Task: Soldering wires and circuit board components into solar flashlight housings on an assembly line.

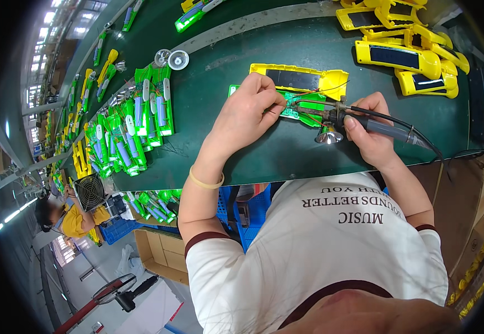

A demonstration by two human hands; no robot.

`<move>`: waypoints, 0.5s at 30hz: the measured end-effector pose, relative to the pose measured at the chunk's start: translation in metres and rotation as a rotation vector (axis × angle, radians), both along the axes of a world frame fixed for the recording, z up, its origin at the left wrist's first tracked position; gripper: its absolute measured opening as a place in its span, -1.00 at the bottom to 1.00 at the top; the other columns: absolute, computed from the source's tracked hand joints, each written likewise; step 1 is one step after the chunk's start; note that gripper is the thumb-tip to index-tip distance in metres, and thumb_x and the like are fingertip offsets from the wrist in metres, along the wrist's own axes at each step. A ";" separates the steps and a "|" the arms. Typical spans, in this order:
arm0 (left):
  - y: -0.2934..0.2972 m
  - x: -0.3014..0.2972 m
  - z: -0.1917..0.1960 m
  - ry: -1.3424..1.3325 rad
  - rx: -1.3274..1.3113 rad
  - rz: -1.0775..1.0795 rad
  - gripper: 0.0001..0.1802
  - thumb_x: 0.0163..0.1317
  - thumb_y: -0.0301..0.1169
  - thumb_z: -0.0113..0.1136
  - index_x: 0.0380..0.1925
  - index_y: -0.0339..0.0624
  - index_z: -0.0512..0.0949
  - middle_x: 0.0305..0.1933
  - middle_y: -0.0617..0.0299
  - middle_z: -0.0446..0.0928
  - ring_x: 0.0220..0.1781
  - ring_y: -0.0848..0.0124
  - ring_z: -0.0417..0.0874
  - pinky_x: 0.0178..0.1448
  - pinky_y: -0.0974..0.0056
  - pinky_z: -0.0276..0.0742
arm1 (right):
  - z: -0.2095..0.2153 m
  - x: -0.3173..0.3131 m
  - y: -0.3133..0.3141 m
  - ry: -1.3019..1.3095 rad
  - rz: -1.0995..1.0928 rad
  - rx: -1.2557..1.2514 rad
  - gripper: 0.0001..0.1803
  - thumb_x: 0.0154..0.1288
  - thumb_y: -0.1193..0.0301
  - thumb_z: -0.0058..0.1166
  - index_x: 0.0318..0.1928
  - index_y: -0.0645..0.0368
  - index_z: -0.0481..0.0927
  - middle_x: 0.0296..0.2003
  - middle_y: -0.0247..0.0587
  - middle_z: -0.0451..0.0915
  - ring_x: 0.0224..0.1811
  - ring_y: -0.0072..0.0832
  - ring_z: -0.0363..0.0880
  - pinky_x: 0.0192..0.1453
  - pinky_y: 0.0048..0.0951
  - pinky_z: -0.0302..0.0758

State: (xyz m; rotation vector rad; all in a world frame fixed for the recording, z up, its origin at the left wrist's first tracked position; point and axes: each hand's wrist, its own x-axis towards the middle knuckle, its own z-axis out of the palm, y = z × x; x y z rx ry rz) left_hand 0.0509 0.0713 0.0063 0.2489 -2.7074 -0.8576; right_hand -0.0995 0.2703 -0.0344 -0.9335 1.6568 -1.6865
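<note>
Right hand (372, 146): closed round soldering iron (384, 127). Left hand (247, 108): pinched, contents unclear. Iron slipping could burn fingers (270, 99), I judge.

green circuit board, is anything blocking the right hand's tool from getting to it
Nothing visible: the grey-handled soldering iron in the right hand reaches toward the circuit board from the right. The left hand is opposite, not across that path.

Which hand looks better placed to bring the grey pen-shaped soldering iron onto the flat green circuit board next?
Probably the right hand: it grips the soldering iron, whose working end points toward the circuit board. The left hand has its fingertips close to the board, without the iron.
</note>
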 end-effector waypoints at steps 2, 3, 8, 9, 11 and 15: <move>0.000 0.000 0.002 -0.010 -0.003 -0.003 -0.88 -0.08 -0.58 0.24 -0.47 -0.21 0.56 -0.33 0.17 0.38 -0.33 0.33 0.50 -0.30 0.32 0.47 | 0.000 0.000 0.000 0.006 0.003 0.016 -0.71 0.14 0.37 0.18 -0.33 0.19 0.30 -0.50 -0.37 0.42 -0.42 -0.70 0.33 -0.34 -0.60 0.32; 0.001 -0.001 0.003 -0.023 -0.014 -0.007 -0.88 -0.08 -0.58 0.23 -0.47 -0.22 0.55 -0.33 0.17 0.38 -0.33 0.32 0.50 -0.29 0.31 0.47 | 0.000 -0.002 0.001 0.011 0.021 -0.016 -0.72 0.18 0.41 0.14 -0.31 0.17 0.26 -0.47 -0.32 0.41 -0.50 -0.69 0.33 -0.43 -0.62 0.32; 0.002 -0.004 0.007 -0.072 0.002 -0.004 -0.89 -0.07 -0.58 0.21 -0.46 -0.26 0.53 -0.32 0.14 0.36 -0.33 0.29 0.50 -0.28 0.29 0.47 | 0.004 -0.003 0.003 -0.104 0.031 -0.110 -0.73 0.22 0.42 0.08 -0.29 0.15 0.22 -0.46 -0.27 0.37 -0.58 -0.66 0.33 -0.53 -0.64 0.31; 0.002 -0.004 0.008 -0.077 -0.042 -0.016 -0.89 -0.07 -0.58 0.21 -0.47 -0.27 0.53 -0.32 0.13 0.36 -0.33 0.28 0.50 -0.27 0.28 0.47 | 0.003 -0.003 0.004 -0.106 0.029 -0.120 -0.74 0.22 0.42 0.08 -0.28 0.15 0.22 -0.47 -0.28 0.37 -0.59 -0.66 0.32 -0.53 -0.64 0.30; 0.003 -0.006 0.011 -0.081 -0.087 -0.029 -0.89 -0.08 -0.58 0.21 -0.47 -0.27 0.53 -0.32 0.12 0.36 -0.33 0.26 0.51 -0.26 0.27 0.47 | 0.001 -0.003 0.004 -0.107 0.027 -0.132 -0.74 0.22 0.42 0.08 -0.28 0.14 0.22 -0.47 -0.28 0.36 -0.59 -0.65 0.32 -0.53 -0.64 0.30; 0.006 -0.005 0.015 -0.147 -0.085 -0.010 -0.86 -0.09 -0.57 0.22 -0.45 -0.25 0.52 -0.30 0.11 0.37 -0.29 0.22 0.50 -0.22 0.24 0.46 | 0.001 -0.001 0.003 -0.135 -0.021 -0.170 -0.72 0.18 0.43 0.14 -0.29 0.17 0.26 -0.54 -0.38 0.40 -0.60 -0.76 0.32 -0.55 -0.70 0.27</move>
